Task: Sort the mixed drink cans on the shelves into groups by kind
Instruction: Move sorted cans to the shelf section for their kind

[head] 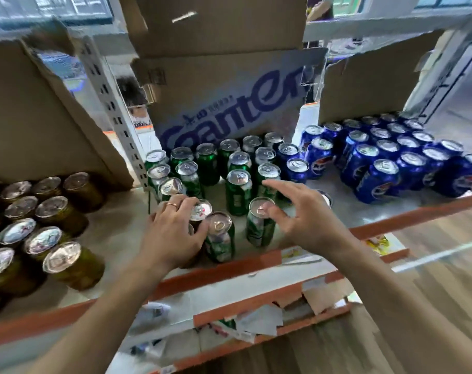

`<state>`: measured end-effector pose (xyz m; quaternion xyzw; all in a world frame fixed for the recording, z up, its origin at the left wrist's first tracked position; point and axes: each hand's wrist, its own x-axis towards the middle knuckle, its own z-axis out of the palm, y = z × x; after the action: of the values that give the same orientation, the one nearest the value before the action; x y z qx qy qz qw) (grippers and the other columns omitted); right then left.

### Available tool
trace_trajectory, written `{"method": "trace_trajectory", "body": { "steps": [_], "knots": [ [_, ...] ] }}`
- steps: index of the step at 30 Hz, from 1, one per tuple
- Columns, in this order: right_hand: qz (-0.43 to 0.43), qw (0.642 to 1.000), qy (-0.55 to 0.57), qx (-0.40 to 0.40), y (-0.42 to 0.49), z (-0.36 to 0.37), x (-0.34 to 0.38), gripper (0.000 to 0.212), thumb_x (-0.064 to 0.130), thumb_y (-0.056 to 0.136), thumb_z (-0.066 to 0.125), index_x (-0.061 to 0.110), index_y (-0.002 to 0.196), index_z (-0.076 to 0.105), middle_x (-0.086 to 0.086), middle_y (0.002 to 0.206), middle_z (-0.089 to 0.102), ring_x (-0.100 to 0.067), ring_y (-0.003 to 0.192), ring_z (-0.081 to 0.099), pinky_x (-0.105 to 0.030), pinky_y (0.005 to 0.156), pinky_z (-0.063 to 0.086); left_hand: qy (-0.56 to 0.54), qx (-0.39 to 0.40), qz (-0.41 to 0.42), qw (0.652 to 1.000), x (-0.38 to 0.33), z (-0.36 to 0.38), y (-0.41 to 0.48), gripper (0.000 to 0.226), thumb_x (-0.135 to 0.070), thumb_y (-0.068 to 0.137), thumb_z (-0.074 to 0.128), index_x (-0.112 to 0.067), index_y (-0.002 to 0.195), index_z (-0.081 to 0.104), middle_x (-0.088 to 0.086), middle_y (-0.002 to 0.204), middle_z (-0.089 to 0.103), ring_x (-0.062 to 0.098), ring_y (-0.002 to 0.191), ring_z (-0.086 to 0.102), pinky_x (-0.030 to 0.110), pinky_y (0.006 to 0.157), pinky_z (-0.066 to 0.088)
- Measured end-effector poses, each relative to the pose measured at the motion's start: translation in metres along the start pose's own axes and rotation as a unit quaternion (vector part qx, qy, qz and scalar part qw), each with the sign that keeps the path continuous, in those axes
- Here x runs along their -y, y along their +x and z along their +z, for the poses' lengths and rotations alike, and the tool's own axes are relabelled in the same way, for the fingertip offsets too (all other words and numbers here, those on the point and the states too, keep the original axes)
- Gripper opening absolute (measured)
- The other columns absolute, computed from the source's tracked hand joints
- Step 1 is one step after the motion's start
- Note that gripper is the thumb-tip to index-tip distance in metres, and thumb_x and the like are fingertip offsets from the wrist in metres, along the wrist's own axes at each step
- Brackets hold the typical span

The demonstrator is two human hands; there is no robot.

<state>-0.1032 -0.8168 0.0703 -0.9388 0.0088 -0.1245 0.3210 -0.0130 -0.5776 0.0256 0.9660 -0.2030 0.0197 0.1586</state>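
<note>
Green cans (238, 193) under both hands, left hand (175, 230) gripping one.

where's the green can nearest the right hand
In the head view the green can stands upright near the shelf's front edge, centre frame, just left of the open right hand, whose thumb is at its lid; another green can beside the left hand is its left neighbour.
</note>
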Motion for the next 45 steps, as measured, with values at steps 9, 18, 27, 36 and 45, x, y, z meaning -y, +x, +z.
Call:
{"method": "trace_trajectory", "body": {
  "steps": [9, 18, 27, 36, 45],
  "knots": [
    [-0.022, 0.999, 0.02, 0.027, 0.006, -0.016, -0.027, 0.047, 0.037, 0.094, 0.06, 0.029, 0.139, 0.051, 0.007, 0.137, 0.057, -0.01, 0.128, 0.047, -0.027, 0.106, 0.038, -0.116, 0.011, -0.071, 0.991, 0.001, 0.003, 0.025, 0.032, -0.031, 0.099, 0.041, -0.019, 0.116, 0.066, 0.002, 0.125, 0.058, 0.028, 0.118, 0.051, 0.039, 0.102, 0.038],
    [-0.026, 0.999, -0.007, 0.038, 0.032, -0.002, -0.022, 0.043, 0.031, 0.093, 0.062, 0.025, 0.135, 0.056, 0.004, 0.135, 0.059, -0.014, 0.127, 0.051, -0.031, 0.105, 0.04, -0.039, 0.097, 0.026, 0.994, 0.017, 0.006, 0.03, 0.037, -0.03, 0.096, 0.059, -0.03, 0.133, 0.059, 0.0, 0.141, 0.046, 0.025, 0.123, 0.05, 0.039, 0.104, 0.043],
    [0.133, 0.99, -0.051, -0.02, 0.075, -0.018, -0.055, 0.051, 0.024, 0.088, 0.069, 0.017, 0.137, 0.053, -0.004, 0.136, 0.058, -0.022, 0.126, 0.051, -0.032, 0.103, 0.04, 0.085, 0.094, 0.075, 0.989, 0.007, -0.011, 0.053, 0.029, -0.043, 0.091, 0.059, -0.037, 0.118, 0.056, -0.011, 0.116, 0.063, 0.017, 0.111, 0.057, 0.033, 0.08, 0.049],
    [0.277, 0.957, -0.08, -0.004, 0.117, -0.01, -0.089, 0.071, 0.021, 0.073, 0.081, 0.01, 0.132, 0.042, -0.018, 0.141, 0.033, -0.035, 0.121, 0.047, -0.041, 0.1, 0.044, -0.037, 0.014, 0.113, 0.993, -0.011, -0.067, 0.059, 0.044, -0.036, 0.086, 0.072, -0.03, 0.123, 0.05, -0.01, 0.113, 0.062, 0.014, 0.097, 0.055, 0.035, 0.081, 0.046],
    [0.254, 0.965, -0.04, 0.042, 0.112, -0.009, -0.101, 0.042, 0.018, 0.07, 0.086, 0.014, 0.089, 0.049, -0.003, 0.088, 0.057, -0.021, 0.084, 0.052, -0.03, 0.068, 0.04, -0.471, -0.012, 0.027, 0.881, -0.019, -0.093, 0.079, 0.03, -0.017, 0.089, 0.071, -0.027, 0.109, 0.051, 0.0, 0.116, 0.062, 0.026, 0.103, 0.065, 0.037, 0.07, 0.062]
  ]
}}
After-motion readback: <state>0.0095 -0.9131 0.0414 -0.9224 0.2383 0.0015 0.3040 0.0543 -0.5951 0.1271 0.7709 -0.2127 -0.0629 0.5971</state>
